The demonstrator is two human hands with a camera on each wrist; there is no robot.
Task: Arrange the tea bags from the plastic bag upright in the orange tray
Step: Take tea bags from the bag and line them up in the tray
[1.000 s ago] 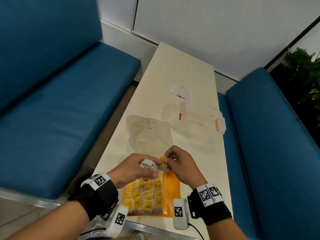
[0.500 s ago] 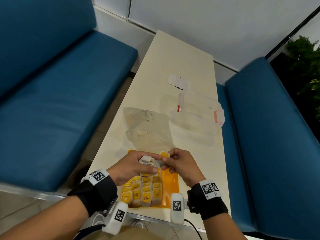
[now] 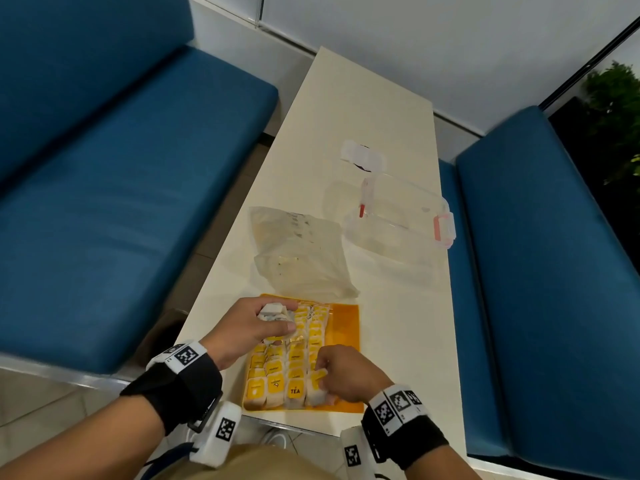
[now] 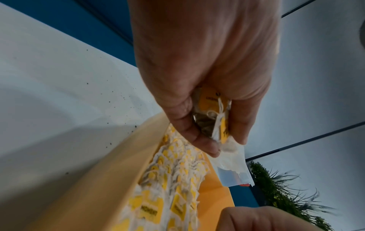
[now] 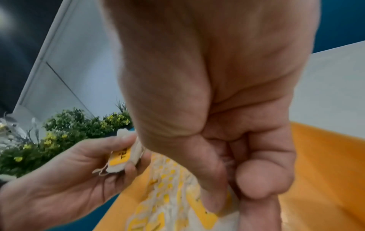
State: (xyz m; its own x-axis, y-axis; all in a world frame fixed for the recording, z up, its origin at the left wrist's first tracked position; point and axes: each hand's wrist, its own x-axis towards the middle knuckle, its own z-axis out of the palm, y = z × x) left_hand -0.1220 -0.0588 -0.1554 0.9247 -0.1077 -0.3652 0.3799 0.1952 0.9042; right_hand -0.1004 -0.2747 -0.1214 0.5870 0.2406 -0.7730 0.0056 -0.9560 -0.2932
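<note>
Two blue benches (image 3: 104, 209) flank a long cream table (image 3: 346, 116), and all the action sits at its near end. On the far right of the tabletop lies a clear box (image 3: 398, 220) with red clips, apart from everything else. Just left of it, the plastic bag (image 3: 298, 251) lies crumpled and flat, its near edge right up against the far rim of the tray (image 3: 346, 317).

That orange tray is at the table's near edge, and it is filling up: rows of tea bags (image 3: 294, 368) stand upright across its left and middle, yellow tags facing the person, with a bare orange strip down the right side.

Over the tray's far left corner, the left hand (image 3: 249, 327) is curled round a small bunch (image 3: 273, 313) of tea bags; the left wrist view shows thumb and fingers clamped on them, strings and a yellow tag poking out.

Down at the near right of the rows, the right hand (image 3: 346, 372) has its fingers bent in tight, pinching a single tea bag (image 3: 317, 386) at the end of the front row. The right wrist view shows the thumb pressed down into the bags, though the blur hides whether that bag is fully seated.
</note>
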